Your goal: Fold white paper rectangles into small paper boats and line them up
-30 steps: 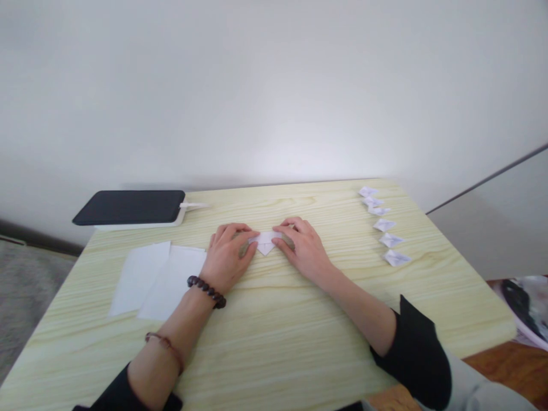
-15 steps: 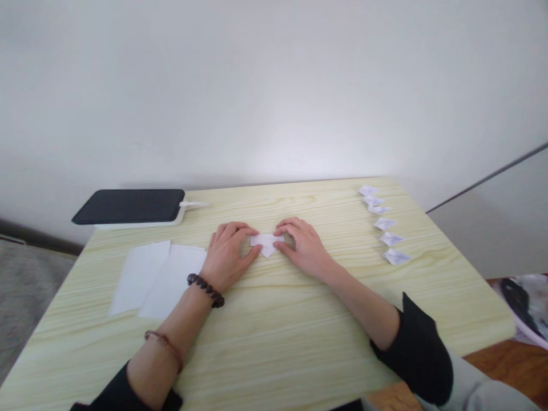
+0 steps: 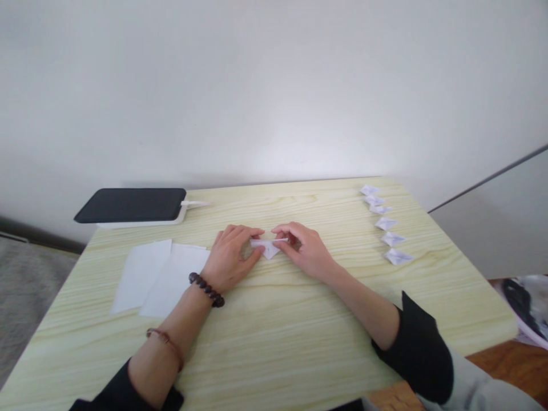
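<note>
A small folded white paper piece (image 3: pixel 268 246) lies at the middle of the light wooden table (image 3: pixel 274 337). My left hand (image 3: pixel 229 257) presses on its left end with curled fingers. My right hand (image 3: pixel 305 248) pinches its right edge between thumb and forefinger and lifts a flap slightly off the table. A dark bead bracelet sits on my left wrist, with a thin brown band further up the forearm.
Two flat white paper sheets (image 3: pixel 160 277) lie left of my hands. A black phone (image 3: pixel 131 204) rests on a white pad with a cable at the back left. Several small folded paper pieces (image 3: pixel 385 224) form a row at the back right. A white wall stands behind the table.
My right hand went from pressing flat on the paper to pinching its right edge and raising a flap. My left hand stayed on the left end.
</note>
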Demonstrator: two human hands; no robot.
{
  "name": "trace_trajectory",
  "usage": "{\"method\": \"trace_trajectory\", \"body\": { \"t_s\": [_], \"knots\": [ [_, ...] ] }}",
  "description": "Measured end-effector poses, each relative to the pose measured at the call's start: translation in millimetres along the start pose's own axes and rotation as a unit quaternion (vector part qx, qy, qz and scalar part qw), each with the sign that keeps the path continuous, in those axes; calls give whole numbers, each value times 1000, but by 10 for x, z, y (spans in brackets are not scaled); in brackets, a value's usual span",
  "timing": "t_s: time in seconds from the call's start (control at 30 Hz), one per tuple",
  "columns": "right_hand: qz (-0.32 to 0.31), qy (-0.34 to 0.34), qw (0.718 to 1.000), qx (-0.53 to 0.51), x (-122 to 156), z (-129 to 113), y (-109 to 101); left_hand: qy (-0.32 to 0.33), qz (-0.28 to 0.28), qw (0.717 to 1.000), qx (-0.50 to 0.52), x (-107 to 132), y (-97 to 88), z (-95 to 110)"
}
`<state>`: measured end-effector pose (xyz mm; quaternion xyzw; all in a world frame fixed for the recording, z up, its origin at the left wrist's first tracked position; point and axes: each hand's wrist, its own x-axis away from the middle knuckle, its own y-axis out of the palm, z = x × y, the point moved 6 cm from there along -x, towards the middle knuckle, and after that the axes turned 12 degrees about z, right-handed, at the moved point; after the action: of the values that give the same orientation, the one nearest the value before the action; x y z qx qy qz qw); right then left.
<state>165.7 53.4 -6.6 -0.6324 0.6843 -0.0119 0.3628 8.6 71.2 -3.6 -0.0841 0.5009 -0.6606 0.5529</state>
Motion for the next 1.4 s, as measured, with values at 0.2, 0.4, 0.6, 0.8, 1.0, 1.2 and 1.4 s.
{"method": "trace_trajectory", "body": {
  "t_s": [0.2, 0.4, 0.6, 0.8, 1.0, 1.2, 1.4],
  "knots": [
    [2, 25, 1000, -16, -14, -32, -16, -54, 11, 997, 51, -21, -49, -7],
    [-29, -34, 999, 19, -14, -105, 28, -51, 13, 996, 78, -15, -52, 38],
    [-53, -49, 997, 34, 21, -120, 55, -51, 23, 996, 65, 24, -31, 80],
    [-49, -11, 999, 17, 2, -78, 29, -106, -16, 986, 125, 12, -49, -43],
    [-44, 10, 999, -9, -29, -74, -4, -185, -48, 950, 249, 24, -31, -123],
    [13, 54, 998, -2, -35, 16, -28, -223, 7, 940, 257, 52, -16, -170],
    [47, 34, 998, -9, -13, -4, -57, -127, 61, 980, 137, -3, -148, -60]
  ]
}}
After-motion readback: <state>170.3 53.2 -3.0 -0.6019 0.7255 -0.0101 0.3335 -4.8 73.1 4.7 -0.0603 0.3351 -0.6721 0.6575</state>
